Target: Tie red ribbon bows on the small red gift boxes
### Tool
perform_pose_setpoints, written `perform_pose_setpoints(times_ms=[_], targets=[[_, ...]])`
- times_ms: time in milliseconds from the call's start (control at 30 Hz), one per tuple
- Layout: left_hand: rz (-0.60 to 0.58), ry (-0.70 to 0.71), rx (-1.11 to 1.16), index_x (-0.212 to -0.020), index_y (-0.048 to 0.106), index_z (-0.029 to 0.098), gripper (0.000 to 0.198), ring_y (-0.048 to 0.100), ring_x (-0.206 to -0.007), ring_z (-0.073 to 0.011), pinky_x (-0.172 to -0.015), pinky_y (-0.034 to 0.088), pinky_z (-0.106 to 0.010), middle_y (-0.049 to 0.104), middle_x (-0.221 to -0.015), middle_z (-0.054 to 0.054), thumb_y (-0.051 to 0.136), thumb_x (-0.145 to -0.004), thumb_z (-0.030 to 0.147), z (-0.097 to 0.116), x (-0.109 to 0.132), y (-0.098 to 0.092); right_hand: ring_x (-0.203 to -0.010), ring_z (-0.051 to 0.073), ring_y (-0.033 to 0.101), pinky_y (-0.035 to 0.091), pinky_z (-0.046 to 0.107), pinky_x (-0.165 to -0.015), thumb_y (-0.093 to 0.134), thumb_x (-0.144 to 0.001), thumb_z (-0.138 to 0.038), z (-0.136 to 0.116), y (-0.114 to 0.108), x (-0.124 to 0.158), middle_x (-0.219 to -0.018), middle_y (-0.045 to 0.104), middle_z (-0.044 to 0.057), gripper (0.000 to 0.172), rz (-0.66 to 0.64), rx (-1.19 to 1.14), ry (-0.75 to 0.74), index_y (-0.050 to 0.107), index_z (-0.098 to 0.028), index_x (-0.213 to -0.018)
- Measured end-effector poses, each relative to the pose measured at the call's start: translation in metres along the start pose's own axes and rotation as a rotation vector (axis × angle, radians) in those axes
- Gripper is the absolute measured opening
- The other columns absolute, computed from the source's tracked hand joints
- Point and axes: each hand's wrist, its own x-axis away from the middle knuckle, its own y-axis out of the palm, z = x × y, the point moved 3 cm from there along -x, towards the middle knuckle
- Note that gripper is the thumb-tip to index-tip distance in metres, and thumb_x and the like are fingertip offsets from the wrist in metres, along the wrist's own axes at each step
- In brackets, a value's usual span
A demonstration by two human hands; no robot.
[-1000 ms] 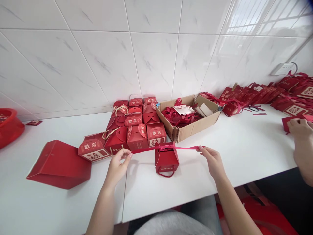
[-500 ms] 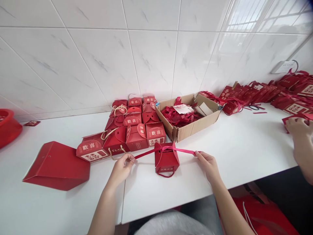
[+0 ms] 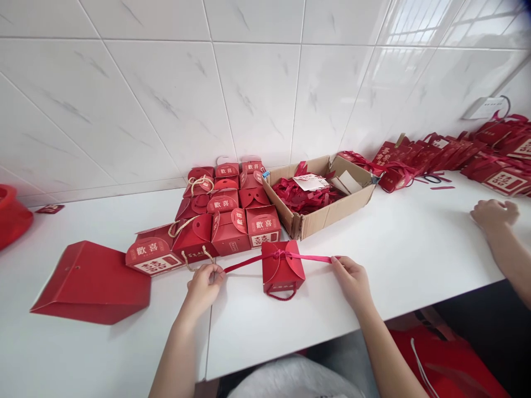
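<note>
A small red gift box [image 3: 284,274] stands on the white table in front of me, its rounded flaps folded over the top. A pink-red ribbon [image 3: 309,257] is knotted across its top and stretches out to both sides. My left hand [image 3: 206,284] pinches the ribbon's left end, and my right hand [image 3: 352,281] pinches its right end. Both hands are apart from the box, and the ribbon is pulled nearly straight. A red rope handle [image 3: 282,297] hangs at the box's near side.
Several red boxes [image 3: 224,221] stand grouped behind my left hand. Right of them is a cardboard box [image 3: 332,215] of ribbons and cards. A large red box [image 3: 93,284] lies left. Scissors [image 3: 432,178] and red boxes [image 3: 504,179] are at right, near another person's hand [image 3: 493,214].
The ribbon's loop has tightened into a small, flat knot on the box. My hands stay about where they were. The other person's hand no longer holds a red item.
</note>
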Motion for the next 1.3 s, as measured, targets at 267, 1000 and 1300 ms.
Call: perform_pose_setpoints(times_ms=[267,1000,1300], targets=[[-0.028,-0.090,-0.123,-0.072,0.061,0.023,0.013,0.063,-0.090,-0.0297,-0.091,0.035,-0.051,0.070,-0.095,-0.008,0.049,-0.074,0.023,-0.008,-0.001,-0.010,-0.092,0.029,0.061,0.047,0.036,-0.078,0.061,-0.075,-0.054,0.002,-0.016,-0.005,-0.094,0.069,0.012,0.039,0.106,0.046,0.007,0.066,-0.018,-0.064],[0.158,-0.192,-0.152,-0.077,0.054,0.023,0.014,0.060,-0.071,-0.0258,-0.090,0.035,-0.049,0.059,-0.066,-0.003,0.046,-0.082,0.034,-0.017,0.001,-0.039,-0.086,0.018,0.056,0.061,0.033,-0.076,0.063,-0.079,-0.049,0.021,-0.031,-0.003,-0.094,0.058,0.007,0.038,0.284,-0.267,0.027,0.060,-0.014,-0.064],[0.093,-0.229,-0.109,-0.076,0.059,0.021,0.013,0.063,-0.079,-0.0259,-0.099,0.031,-0.051,0.066,-0.076,-0.004,0.051,-0.079,0.029,-0.023,-0.003,-0.023,-0.076,0.018,0.057,0.056,0.035,-0.074,0.057,-0.082,-0.052,0.020,-0.033,0.000,-0.078,0.060,0.004,0.041,0.269,-0.113,0.030,0.060,-0.016,-0.065]])
